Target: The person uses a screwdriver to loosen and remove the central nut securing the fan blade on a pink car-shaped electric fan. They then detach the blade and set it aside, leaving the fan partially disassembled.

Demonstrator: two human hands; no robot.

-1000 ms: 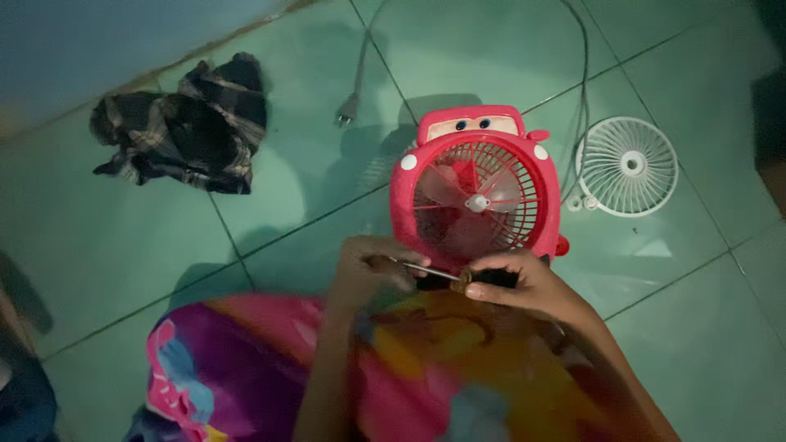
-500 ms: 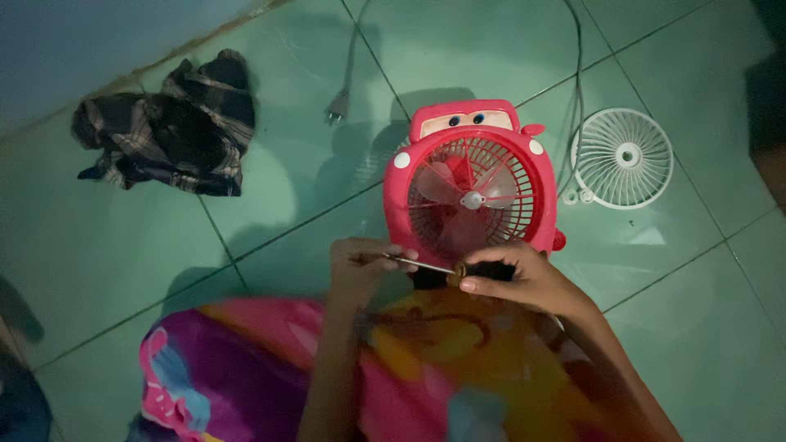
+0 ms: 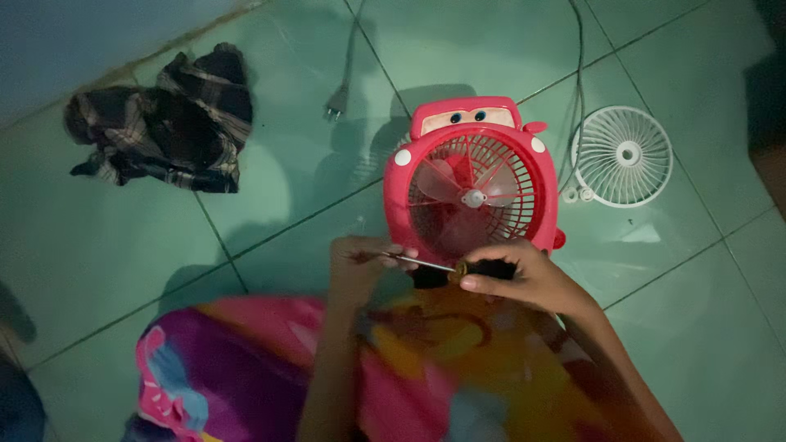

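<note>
Green floor tiles (image 3: pixel 98 245) fill the dim view from above, with dark grout lines running across them. Nearest the camera lies a brightly printed cloth (image 3: pixel 246 368) in pink, purple and orange, spread over the person's lap, so that both forearms reach forward across it. Beyond it, on the tiles, is a red table fan (image 3: pixel 473 184) styled like a cartoon car, with eyes above its round grille; it faces up toward the camera, which puts its lower edge within easy reach of both hands. A crumpled dark plaid cloth (image 3: pixel 160 119) lies well apart at the upper left. A white round fan grille (image 3: pixel 626 157) lies flat just to the right of the red fan, detached from any fan. A grey power cord (image 3: pixel 577 74) trails away along the fan's right side, and a plug (image 3: pixel 334 105) on another length of cord rests unplugged on the tile at the fan's upper left. The right hand (image 3: pixel 524 282) is curled closed round the dark handle of a screwdriver (image 3: pixel 454 268), held level across the fan's bottom edge with the thin metal shaft pointing left. The left hand (image 3: pixel 364 262) is partly closed, its fingertips pinching near the shaft's tip, seemingly to steady it. Whether the tip sits in a screw cannot be made out.
</note>
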